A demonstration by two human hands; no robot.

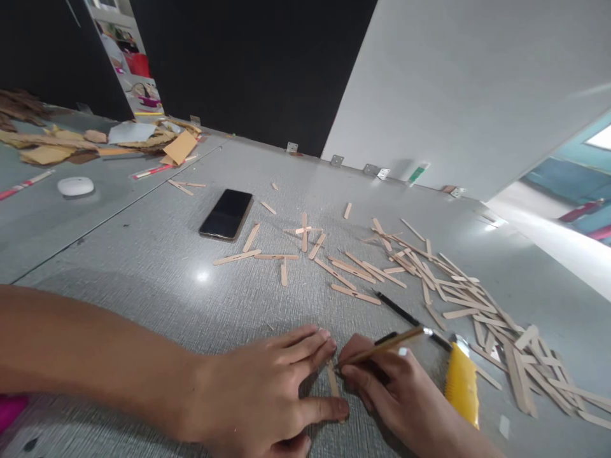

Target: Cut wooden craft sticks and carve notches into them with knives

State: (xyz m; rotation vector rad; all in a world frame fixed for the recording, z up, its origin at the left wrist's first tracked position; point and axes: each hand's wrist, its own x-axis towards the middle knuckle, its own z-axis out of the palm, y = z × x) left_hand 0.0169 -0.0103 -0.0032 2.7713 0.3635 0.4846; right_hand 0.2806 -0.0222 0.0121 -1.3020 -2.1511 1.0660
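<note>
My left hand lies with fingers spread across a wooden craft stick, fingertips at its far end and thumb near its near end. My right hand grips a gold-brown pencil, its tip at the stick's edge. A dark piece shows behind those fingers; I cannot tell what it is. Just beyond the right hand lies a long black pen or pencil. Beside that hand rests a yellow object with a ridged edge and a metal end.
Loose craft sticks are heaped on the right of the grey table, with others scattered mid-table. A phone and a white earbud case lie left. Torn cardboard sits at the back, near upright black and white panels.
</note>
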